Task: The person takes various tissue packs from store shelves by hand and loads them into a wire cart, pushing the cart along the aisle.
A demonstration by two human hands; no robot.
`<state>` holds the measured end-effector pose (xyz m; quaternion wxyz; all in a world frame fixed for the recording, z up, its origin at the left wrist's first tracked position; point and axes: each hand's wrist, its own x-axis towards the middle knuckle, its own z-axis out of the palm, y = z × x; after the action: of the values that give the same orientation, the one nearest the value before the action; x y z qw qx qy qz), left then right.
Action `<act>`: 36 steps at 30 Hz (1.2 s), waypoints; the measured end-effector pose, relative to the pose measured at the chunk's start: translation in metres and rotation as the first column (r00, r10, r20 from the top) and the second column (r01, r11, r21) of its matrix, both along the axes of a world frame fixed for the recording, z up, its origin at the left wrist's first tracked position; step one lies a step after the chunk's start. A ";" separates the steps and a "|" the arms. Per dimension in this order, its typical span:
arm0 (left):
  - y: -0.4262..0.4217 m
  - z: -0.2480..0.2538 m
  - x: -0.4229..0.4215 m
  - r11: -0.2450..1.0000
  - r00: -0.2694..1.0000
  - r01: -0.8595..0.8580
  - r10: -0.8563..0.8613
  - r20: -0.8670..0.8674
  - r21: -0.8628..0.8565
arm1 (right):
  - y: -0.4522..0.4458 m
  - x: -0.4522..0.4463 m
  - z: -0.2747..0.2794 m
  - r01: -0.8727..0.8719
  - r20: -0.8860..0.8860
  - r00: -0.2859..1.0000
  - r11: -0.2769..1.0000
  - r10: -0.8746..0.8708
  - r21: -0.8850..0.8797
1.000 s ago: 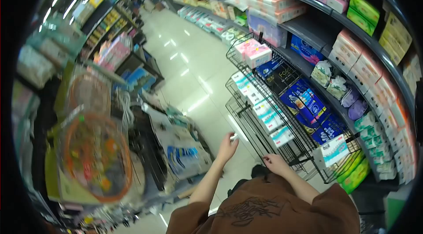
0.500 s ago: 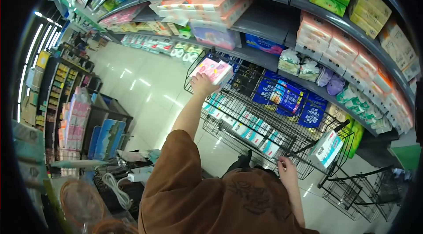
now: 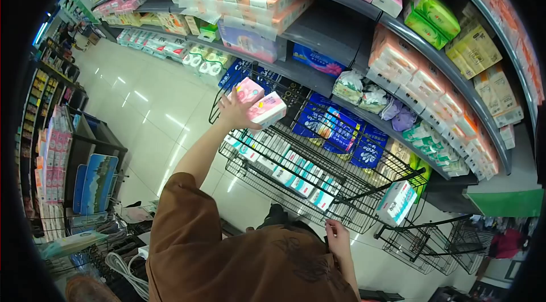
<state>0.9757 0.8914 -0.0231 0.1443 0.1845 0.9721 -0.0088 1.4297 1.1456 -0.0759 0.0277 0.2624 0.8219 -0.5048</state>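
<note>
1. LOCATION: Pink-and-white, film-wrapped, block-shaped soft packs (image 3: pixel 266 110), prob. tissue, sit at the far-left end of the black wire-mesh cart (image 3: pixel 355 197), upper level. Two blocks show, side by side; can't tell if joined.
2. LEFT HAND (image 3: pixel 233 113): On the packs, palm down, fingers and thumb spread along the near side. Contact visible; can't tell if it's clamped or only resting.
3. RIGHT HAND (image 3: pixel 339 238): Low, near the torso, fingers loosely curled. No object visible in it; can't tell if fully closed.
4. WEIGHT (est.): Light for its bulk; one-hand load OK.
5. STIFFNESS (est.): Soft, compressible; excess squeeze dents sides & creases wrap. Low breakage risk; film may tear on wire ends.
6. FRICTION (est.): Glossy film, mod. slippery. Use full finger pads, not tips.
7. HOLD PT.: Span opp. long sides at mid-length, thumb vs. fingers. If blocks are separate, span both or take one; a one-block grip may leave the other behind. Avoid pulling loose film.
8. ADJACENT: White-and-teal packs (image 3: pixel 304 177) lie lower in the cart; white-and-teal box-shaped pack (image 3: pixel 396 202) stands at the opp. end.
</note>
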 end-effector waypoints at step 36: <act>0.420 0.003 0.704 0.692 -0.131 -0.456 -0.674 0.727 0.559 | 0.257 0.442 0.058 0.347 -0.145 0.515 0.360 -0.845 -0.866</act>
<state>1.6797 1.3116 -0.0200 0.7315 0.2589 0.4013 0.4866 1.8722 1.4021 -0.0184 -0.3160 0.3561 0.3293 -0.8154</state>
